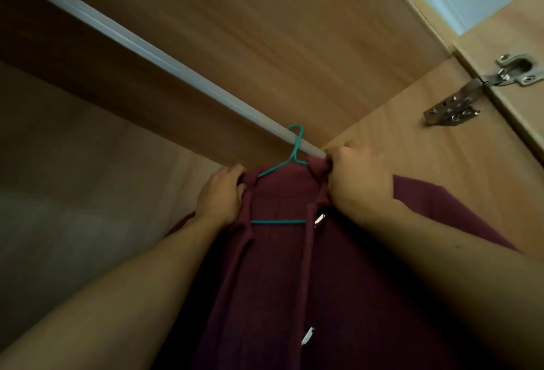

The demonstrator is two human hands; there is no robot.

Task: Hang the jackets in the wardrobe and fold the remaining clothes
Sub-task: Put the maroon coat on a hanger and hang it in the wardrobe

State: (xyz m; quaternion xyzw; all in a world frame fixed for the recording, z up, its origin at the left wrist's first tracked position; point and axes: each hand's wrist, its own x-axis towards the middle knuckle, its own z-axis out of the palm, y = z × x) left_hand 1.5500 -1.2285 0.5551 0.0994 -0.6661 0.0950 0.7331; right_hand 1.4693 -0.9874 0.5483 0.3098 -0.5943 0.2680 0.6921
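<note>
both hands (219, 193) (357, 177) grip the hung maroon jacket's (279, 266) shoulders.

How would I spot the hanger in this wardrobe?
Follow the pale rail running under the wooden shelf to its right end. A thin teal wire hanger hooks over it there, carrying a maroon jacket; it is the only bright teal thing in view.

Home bedroom wardrobe, wooden panels (294, 31), hanging rail (164, 60), door hinge (482, 87)

Maroon jacket (282, 252) on teal hanger (290, 152) over wardrobe rail (141, 46), both hands (219, 193) (357, 181) gripping its collar.
</note>
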